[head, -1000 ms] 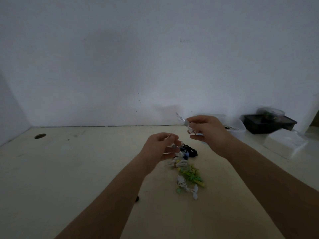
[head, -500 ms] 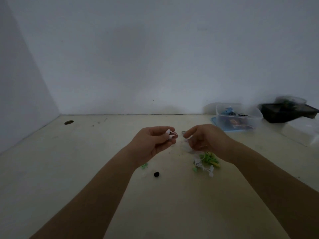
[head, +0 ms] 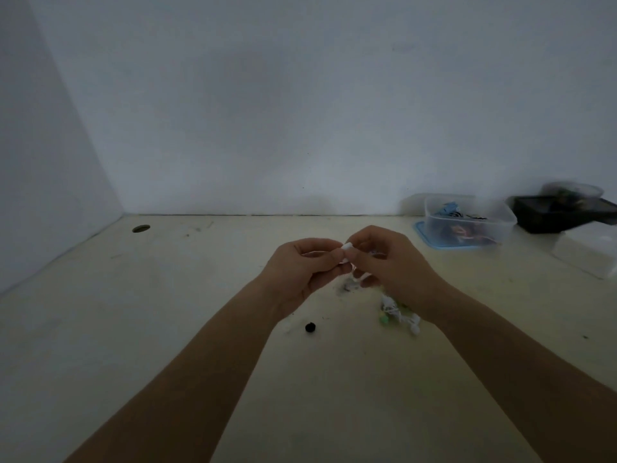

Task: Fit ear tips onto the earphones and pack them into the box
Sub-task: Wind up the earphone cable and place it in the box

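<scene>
- Cable hole [head: 141,228] sits far left in the pale surface [head: 167,329], well apart from the work.
- Left hand [head: 300,272] is curled, thumb and fingers pinching a small white piece [head: 347,246] where both hands meet. I cannot tell whether it is an earphone or an ear tip.
- Black ear tip [head: 310,327] lies loose on the surface below the left wrist, where a sweeping forearm could roll it away.
- Right hand [head: 390,265] is curled too, fingertips closing on the same white piece; anything else it holds is hidden. The tip could seat crooked or spring out of the pinch, being small and the light dim.
- Green and white earphones [head: 399,314] lie tangled under the right wrist, and any cord hanging from the hands could snag them.
- Clear box [head: 467,225] stands far right by the wall, well apart from the hands.
</scene>
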`<action>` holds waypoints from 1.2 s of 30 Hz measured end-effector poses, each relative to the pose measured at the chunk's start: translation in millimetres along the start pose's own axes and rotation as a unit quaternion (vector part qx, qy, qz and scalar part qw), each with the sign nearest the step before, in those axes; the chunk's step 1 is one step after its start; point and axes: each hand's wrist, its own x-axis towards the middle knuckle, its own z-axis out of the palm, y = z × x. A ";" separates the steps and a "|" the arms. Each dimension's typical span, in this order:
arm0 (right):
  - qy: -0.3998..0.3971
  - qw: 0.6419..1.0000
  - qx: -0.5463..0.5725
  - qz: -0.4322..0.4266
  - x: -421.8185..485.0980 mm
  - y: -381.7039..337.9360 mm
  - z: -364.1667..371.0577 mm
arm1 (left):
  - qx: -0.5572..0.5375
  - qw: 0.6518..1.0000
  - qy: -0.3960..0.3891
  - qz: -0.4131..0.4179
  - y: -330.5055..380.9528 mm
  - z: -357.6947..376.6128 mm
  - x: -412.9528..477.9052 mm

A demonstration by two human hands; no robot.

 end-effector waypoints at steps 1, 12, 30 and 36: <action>0.009 1.000 0.007 -0.007 1.3 1.6 0.0 | -0.006 1.000 0.001 -0.002 0.3 0.5 0.1; -0.031 0.911 0.361 0.198 31.2 10.0 9.6 | 0.360 0.919 0.149 0.057 6.0 -53.9 24.1; -0.075 0.935 0.253 0.237 50.5 42.8 15.8 | 0.630 0.772 0.081 0.010 -26.3 -60.9 57.2; -0.032 0.938 0.265 0.221 48.7 52.0 14.8 | 0.526 0.836 0.128 0.086 -18.2 -63.6 48.6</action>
